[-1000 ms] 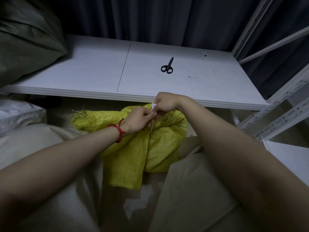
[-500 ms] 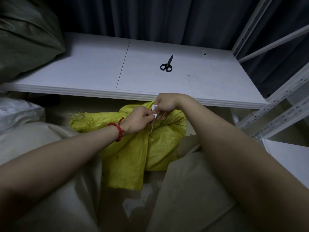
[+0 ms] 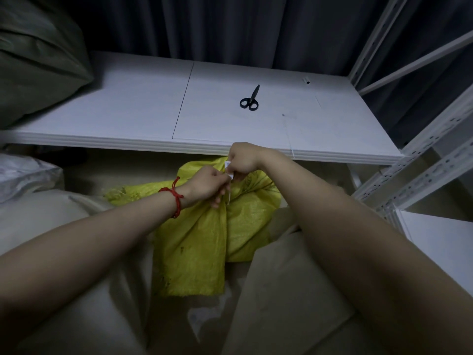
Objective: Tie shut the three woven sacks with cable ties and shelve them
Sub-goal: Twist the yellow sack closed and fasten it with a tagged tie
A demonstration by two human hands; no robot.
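Observation:
A yellow woven sack (image 3: 204, 234) lies on the floor below the white shelf (image 3: 143, 114), its mouth gathered into a neck under my hands. My left hand (image 3: 208, 185), with a red cord at the wrist, pinches a thin white cable tie (image 3: 228, 172) at the neck. My right hand (image 3: 242, 160) grips the tie's upper end just above it. The tie's thin tail hangs down past my left fingers. How far the tie wraps round the neck is hidden by my hands.
Black scissors (image 3: 249, 98) lie on the shelf's middle. A dark green sack (image 3: 35, 55) sits on the shelf's left end. A white sack (image 3: 23, 172) lies at the left on the floor. White slotted rack posts (image 3: 422, 155) stand at the right.
Both hands stay at the sack's neck with only small finger movements on the tie; the view has shifted slightly.

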